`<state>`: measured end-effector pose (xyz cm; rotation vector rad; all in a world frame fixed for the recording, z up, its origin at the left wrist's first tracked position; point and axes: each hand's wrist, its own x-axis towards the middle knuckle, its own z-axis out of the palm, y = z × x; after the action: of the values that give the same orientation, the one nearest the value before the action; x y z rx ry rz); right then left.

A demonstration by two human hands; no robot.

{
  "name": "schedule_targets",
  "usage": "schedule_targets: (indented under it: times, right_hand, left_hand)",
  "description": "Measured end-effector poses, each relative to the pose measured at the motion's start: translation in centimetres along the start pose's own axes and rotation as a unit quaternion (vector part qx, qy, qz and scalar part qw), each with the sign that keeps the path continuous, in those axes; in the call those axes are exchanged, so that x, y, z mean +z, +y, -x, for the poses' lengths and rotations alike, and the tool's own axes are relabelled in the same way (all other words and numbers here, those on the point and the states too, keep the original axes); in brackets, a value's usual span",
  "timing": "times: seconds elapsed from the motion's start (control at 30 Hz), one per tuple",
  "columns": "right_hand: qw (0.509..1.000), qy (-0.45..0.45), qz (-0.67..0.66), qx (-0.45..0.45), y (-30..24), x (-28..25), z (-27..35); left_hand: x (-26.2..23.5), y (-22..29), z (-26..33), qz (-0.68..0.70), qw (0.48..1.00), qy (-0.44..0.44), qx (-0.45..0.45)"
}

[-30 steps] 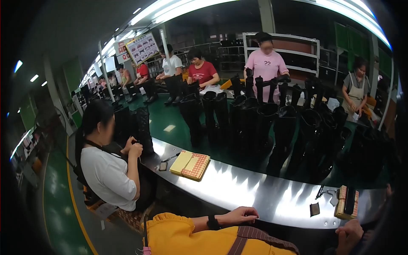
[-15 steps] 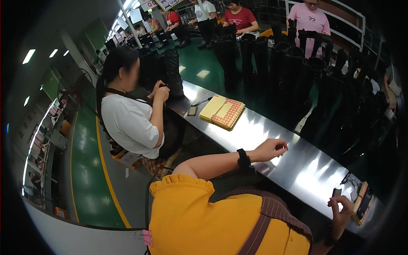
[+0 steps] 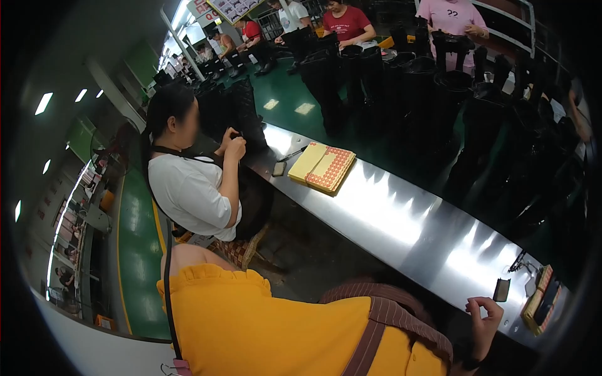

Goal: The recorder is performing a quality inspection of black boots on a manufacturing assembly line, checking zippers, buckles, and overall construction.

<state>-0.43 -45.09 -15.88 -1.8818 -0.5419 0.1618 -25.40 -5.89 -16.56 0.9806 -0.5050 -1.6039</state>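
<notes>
Over the near edge of the metal worktop [image 3: 376, 200], at the lower right, is my right hand [image 3: 486, 323]. Its thumb and forefinger are closed in a pinch; what is in it, if anything, is too small to make out. Nearest to it on the worktop lies a small dark block [image 3: 501, 290]. Further right sits a bundle of yellow, red-patterned cards [image 3: 535, 310] with a dark flat object [image 3: 549, 297] on it. My left hand is out of view; only part of that upper arm [image 3: 191, 255] shows beyond my yellow sleeve.
Black boots [image 3: 476, 150] stand crowded along the green table beyond the worktop. A larger yellow card stack [image 3: 313, 169], a pen [image 3: 293, 153] and a small block [image 3: 279, 169] lie further left. A seated co-worker [image 3: 188, 175] is at my left; other people work across the table.
My left hand, earlier stretched over the worktop with curled fingers, has drawn back out of view. My right hand stays pinched near the small dark block. The whole view has turned slightly.
</notes>
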Motion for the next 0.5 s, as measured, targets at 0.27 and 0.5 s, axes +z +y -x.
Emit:
schedule_targets:
  times: [0.27,0.5]
  right_hand:
    - [1.0,0.02,0.008,0.015,0.5,0.1,0.5]
    - [0.993,-0.113,0.027,-0.03,-4.1,-1.9,-0.4]
  left_hand:
    - [-1.0,-2.1,-1.4,0.035,0.997,0.031,-0.064]
    - [-2.4,-2.5,-1.7,0.028,0.991,0.073,-0.113]
